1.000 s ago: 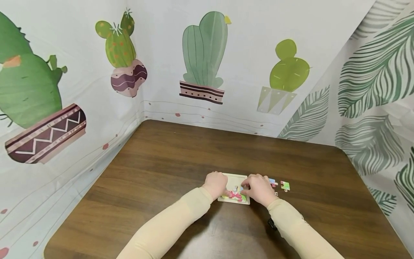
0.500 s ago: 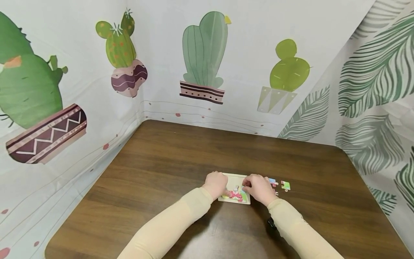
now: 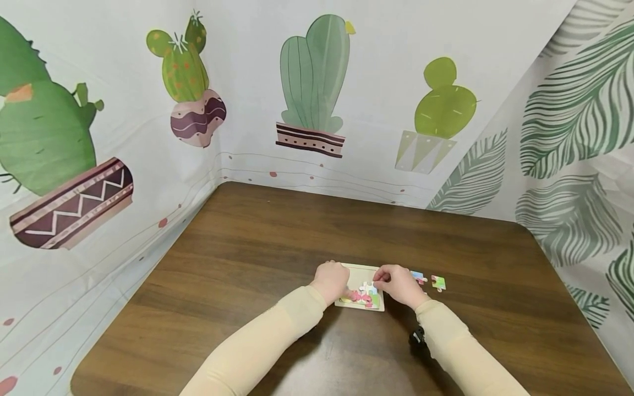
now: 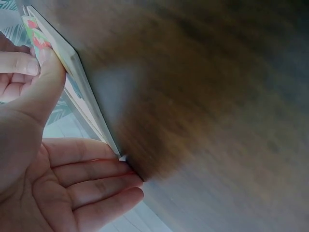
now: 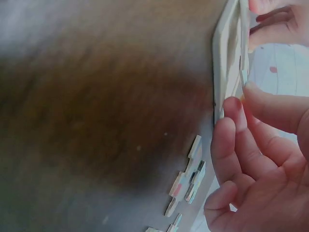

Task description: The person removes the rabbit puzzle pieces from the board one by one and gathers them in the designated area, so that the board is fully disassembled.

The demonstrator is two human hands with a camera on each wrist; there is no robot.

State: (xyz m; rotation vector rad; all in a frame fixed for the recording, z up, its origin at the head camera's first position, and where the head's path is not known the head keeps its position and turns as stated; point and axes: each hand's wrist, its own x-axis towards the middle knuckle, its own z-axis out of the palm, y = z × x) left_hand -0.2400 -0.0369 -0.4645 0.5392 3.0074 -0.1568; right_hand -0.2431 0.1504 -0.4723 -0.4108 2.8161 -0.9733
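Note:
A pale wooden jigsaw tray [image 3: 356, 307] lies on the table with several joined pieces [image 3: 361, 297] in pink, green and white along its near side. At its left edge my left hand [image 3: 330, 279] steadies it. In the left wrist view the thumb [image 4: 52, 72] presses on the pieces while the straight fingers [image 4: 96, 179] lie along the outer edge. My right hand [image 3: 400, 284] is over the tray's right side, thumb and fingertips pinching a light blue puzzle piece [image 5: 244, 77]. This piece borders the joined ones; the fingers partly hide it.
Loose puzzle pieces lie on the brown table [image 3: 277, 242] right of the tray: a green one [image 3: 438, 282] and a blue and pink one [image 3: 418, 276], beside the right hand. A black object [image 3: 417, 336] shows under the right sleeve. Cactus-print cloth [image 3: 247, 110] hangs behind the table.
The right hand has shifted slightly up and right, its fingertips drawing toward the tray's right rim. More of the blue and white area beside the joined pieces shows. The left hand stays put.

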